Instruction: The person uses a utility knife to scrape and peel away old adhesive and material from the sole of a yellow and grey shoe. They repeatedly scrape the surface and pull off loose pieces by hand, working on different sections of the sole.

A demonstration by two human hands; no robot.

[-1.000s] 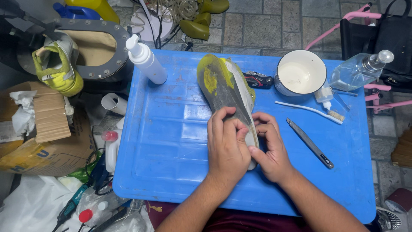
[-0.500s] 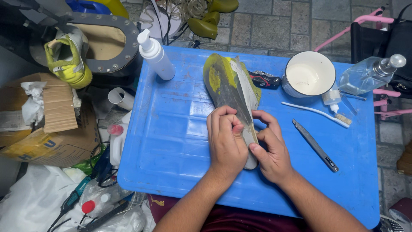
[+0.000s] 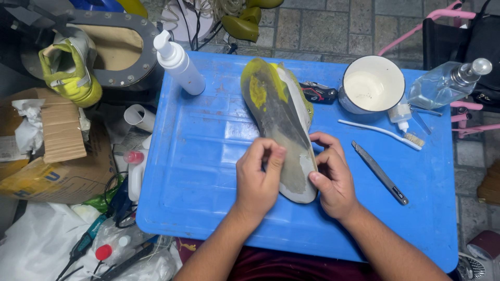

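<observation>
A sports shoe [image 3: 278,112] lies on its side on the blue plastic table [image 3: 198,171], its worn grey and yellow sole facing up. My left hand [image 3: 258,179] presses its fingertips against the sole near the heel. My right hand [image 3: 330,174] grips the heel edge from the right side. Both hands touch the shoe at its near end.
A white pump bottle [image 3: 177,62], a white mug [image 3: 371,83], a toothbrush [image 3: 383,133], a grey metal tool [image 3: 379,171], a small dropper bottle [image 3: 401,113] and a clear spray bottle [image 3: 445,83] sit on the table. A yellow shoe [image 3: 67,70] and cardboard box [image 3: 47,151] lie left.
My left hand has shifted slightly left off the heel edge, with its fingertips now on the sole. The camera view drifted a little.
</observation>
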